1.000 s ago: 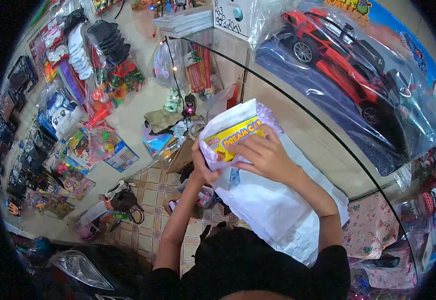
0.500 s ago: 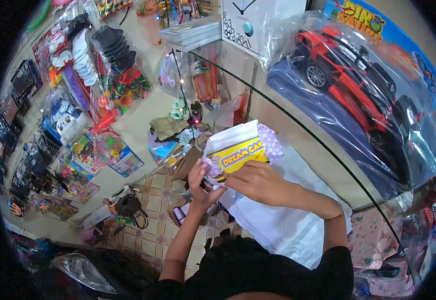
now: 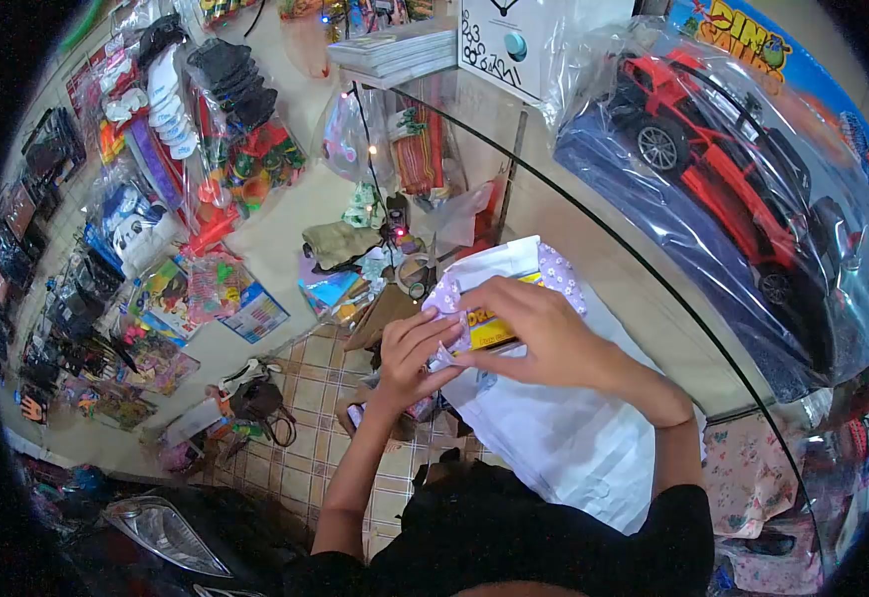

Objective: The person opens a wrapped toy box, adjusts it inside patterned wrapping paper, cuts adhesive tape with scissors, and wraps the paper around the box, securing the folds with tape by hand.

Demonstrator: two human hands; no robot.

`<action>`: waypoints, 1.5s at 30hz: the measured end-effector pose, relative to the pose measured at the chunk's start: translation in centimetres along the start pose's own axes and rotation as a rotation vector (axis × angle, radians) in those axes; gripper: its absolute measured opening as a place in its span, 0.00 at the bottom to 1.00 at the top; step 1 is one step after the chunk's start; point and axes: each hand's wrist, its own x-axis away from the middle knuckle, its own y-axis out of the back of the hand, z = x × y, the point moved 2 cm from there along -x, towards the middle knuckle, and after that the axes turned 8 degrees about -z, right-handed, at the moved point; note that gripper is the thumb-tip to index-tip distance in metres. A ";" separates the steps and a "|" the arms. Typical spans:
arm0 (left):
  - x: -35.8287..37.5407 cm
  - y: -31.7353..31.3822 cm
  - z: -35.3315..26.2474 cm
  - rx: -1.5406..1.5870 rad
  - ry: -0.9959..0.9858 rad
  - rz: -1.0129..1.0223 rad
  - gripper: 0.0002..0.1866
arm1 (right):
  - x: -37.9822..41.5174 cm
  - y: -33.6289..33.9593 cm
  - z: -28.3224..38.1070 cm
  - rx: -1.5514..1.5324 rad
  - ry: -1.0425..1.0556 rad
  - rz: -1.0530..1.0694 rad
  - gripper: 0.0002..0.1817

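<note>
Left hand [image 3: 415,350] and right hand [image 3: 554,333] pinch purple paper [image 3: 442,296] — fingers closed at the left end of the yellow box [image 3: 491,333] — bare pale surface [image 3: 678,343] beside, dark edge [image 3: 609,216] beyond

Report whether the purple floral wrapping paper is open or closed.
Open: part of the yellow printed box shows uncovered between edges of the purple floral wrapping paper.
</note>
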 end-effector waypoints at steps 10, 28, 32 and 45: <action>0.0 0.0 -0.2 0.144 0.016 0.026 0.25 | -4.0 -0.6 -4.1 0.122 0.335 0.238 0.21; 1.8 -0.8 2.3 0.266 0.136 -0.036 0.57 | -8.4 -0.1 -4.5 -0.133 0.099 0.566 0.09; 1.8 -0.7 2.1 0.196 0.067 -0.057 0.54 | -8.3 0.5 -4.4 -0.081 0.160 0.470 0.06; -0.2 0.6 2.3 0.178 0.005 0.104 0.34 | -5.2 0.4 -2.8 0.226 0.471 0.272 0.15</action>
